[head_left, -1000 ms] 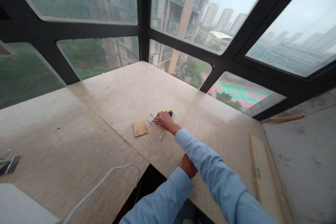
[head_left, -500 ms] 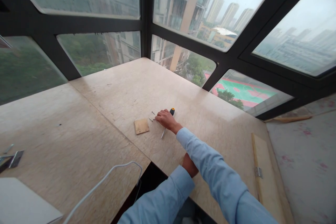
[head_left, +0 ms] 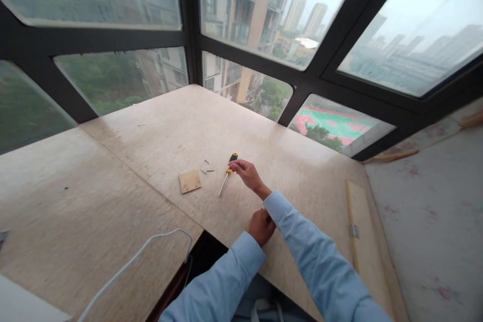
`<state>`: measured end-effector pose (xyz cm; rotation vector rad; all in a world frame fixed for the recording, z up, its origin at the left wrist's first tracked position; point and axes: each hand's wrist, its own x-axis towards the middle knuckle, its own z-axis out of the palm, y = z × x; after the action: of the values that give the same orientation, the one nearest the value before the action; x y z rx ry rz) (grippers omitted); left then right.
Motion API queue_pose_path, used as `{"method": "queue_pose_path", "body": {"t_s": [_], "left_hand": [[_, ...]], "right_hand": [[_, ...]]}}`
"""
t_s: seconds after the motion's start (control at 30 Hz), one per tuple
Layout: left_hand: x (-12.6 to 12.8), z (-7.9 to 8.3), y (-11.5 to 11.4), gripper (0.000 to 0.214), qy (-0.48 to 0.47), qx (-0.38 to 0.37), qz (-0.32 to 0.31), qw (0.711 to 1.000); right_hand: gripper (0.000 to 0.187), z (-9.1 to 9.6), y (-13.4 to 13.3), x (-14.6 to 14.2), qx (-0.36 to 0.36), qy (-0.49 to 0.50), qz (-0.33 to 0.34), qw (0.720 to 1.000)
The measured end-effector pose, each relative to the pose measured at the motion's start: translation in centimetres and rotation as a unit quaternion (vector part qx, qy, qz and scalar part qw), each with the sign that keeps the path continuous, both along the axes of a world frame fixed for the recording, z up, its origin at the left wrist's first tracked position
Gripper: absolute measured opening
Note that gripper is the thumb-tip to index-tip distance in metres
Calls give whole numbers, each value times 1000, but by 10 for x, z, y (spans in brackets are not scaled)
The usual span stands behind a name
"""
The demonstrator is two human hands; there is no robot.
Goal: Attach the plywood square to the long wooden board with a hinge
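My right hand (head_left: 248, 174) reaches out over the beige table (head_left: 158, 131), its fingers pinched on the black-and-orange handle of a screwdriver (head_left: 228, 171) that lies on the tabletop with its shaft pointing toward me. Left of the handle lie a few loose screws (head_left: 207, 167), and beside them a small square wooden piece (head_left: 189, 181). My left hand (head_left: 261, 226) rests curled near the table's front edge, right under my right sleeve. Its fingers are tucked in, and what they hold, if anything, is hidden.
A white cable (head_left: 132, 261) loops across the near left part of the table. A long wooden strip with a metal hinge (head_left: 353, 231) lies along the table's right side. Dark-framed windows (head_left: 313, 75) enclose the table at the back.
My right hand has drawn back from the screws to the screwdriver handle. My left hand has come out from under the right arm. The view has shifted a little.
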<state>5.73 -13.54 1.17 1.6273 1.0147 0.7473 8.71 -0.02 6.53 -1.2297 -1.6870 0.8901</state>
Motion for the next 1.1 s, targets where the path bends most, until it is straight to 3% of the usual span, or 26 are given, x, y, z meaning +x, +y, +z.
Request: {"method": "queue_pose_path", "body": {"t_s": [0.1,0.23,0.37,0.5,0.7,0.77,0.87,0.97,1.1], "left_hand": [[1,-3,0,17,-15,29,2,999],[3,-5,0,25,-76,-23,21,997],[4,-4,2,29,-81,-23,29,996],[5,-2,3,30,-56,-43,44,997],[19,4,0,36,-32,-90,89,991],[32,10,-5,39,-41,-134,83,987],[64,21,-21,45,-78,-236,26,968],[107,29,-44,45,-102,-335,-50,935],[163,33,-72,39,-91,-380,-89,916]], "right_hand": [[38,12,-25,30,-20,61,-24,998],[35,29,-70,78,-32,114,-75,990],[34,38,-124,138,-46,159,-143,976],[36,34,-185,206,-27,156,-257,953],[42,12,-268,290,4,142,-446,884],[45,4,-286,307,8,137,-481,866],[46,-8,-300,322,10,130,-508,852],[46,-21,-302,328,7,135,-512,848],[46,-34,-299,327,7,166,-505,847]]}}
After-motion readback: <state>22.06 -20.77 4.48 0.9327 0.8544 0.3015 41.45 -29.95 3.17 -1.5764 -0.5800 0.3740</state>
